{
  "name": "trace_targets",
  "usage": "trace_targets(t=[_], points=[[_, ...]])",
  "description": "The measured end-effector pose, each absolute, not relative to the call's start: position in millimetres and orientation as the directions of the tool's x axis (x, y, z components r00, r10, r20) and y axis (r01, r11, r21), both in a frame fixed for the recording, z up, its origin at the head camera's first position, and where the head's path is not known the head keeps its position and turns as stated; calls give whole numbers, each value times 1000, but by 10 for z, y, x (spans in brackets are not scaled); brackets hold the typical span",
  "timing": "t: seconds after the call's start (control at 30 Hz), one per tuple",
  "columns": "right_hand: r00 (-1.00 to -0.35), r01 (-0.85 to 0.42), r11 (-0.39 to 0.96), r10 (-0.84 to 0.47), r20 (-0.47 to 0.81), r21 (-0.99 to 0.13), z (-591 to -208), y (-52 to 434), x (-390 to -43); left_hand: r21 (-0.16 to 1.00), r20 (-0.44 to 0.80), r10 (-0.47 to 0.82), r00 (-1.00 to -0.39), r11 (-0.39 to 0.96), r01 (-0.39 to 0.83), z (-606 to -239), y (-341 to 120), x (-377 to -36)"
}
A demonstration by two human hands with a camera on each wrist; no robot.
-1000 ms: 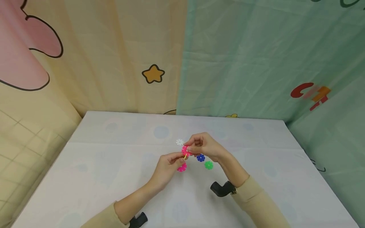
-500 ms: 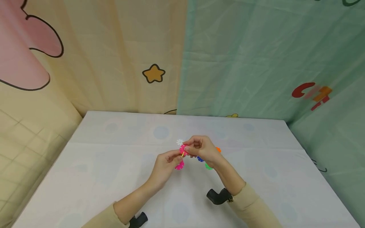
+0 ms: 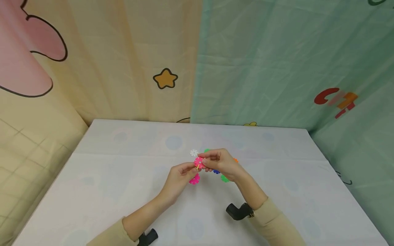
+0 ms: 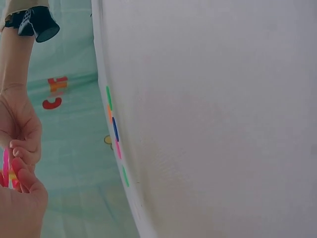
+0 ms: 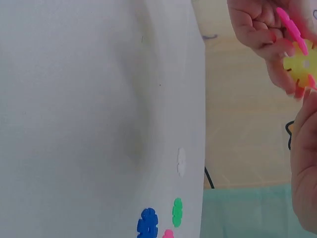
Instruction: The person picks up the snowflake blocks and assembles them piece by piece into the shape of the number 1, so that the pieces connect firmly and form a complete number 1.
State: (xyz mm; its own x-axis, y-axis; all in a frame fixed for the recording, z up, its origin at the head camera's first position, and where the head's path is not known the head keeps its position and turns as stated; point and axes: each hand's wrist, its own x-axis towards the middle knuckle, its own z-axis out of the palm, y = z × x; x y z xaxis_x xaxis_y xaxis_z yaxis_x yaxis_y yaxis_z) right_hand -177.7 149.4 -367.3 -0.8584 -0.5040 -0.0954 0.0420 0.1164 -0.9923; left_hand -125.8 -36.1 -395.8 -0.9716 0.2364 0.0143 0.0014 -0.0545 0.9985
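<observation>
My two hands meet above the middle of the white table (image 3: 123, 191). The right hand (image 3: 205, 161) pinches a pink snowflake disc (image 3: 199, 161). A thin yellow disc (image 3: 198, 167) is slotted into it, and the left hand (image 3: 191, 169) pinches that one. In the right wrist view the pink disc (image 5: 292, 29) and yellow disc (image 5: 299, 63) sit between the left hand's fingers. A second pink disc (image 3: 194, 179) lies just under the left hand. In the left wrist view only the edge of the held pink disc (image 4: 6, 166) shows.
Loose discs lie on the table around the hands: white (image 3: 194, 152), green (image 3: 207, 150), orange (image 3: 235, 160), blue (image 3: 216, 171) and another green (image 3: 224, 178). Printed curtains hang behind the table's far edge. Black camera mounts (image 3: 237, 211) sit on both wrists.
The right hand has dropped slightly toward me, partly covering the blue and green discs and uncovering a green and an orange disc behind it. The held pieces stay between both hands.
</observation>
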Motion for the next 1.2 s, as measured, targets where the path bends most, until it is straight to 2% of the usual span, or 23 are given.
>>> trace_targets(t=[0.2,0.53,1.2], points=[[-812,32,103,-577,-86,-994,-3679,1558,-1793,999,-11,261,-965,-43,-23,-3952,-394,-1271],[-817,52,119,-566,-111,-992,-3687,1549,-1779,1000,-22,300,-954,-6,-25,-3933,-431,-1297],[-797,66,116,-591,-122,-991,-3719,1516,-1712,998,-46,260,-965,-32,-56,-3916,-427,-1335]])
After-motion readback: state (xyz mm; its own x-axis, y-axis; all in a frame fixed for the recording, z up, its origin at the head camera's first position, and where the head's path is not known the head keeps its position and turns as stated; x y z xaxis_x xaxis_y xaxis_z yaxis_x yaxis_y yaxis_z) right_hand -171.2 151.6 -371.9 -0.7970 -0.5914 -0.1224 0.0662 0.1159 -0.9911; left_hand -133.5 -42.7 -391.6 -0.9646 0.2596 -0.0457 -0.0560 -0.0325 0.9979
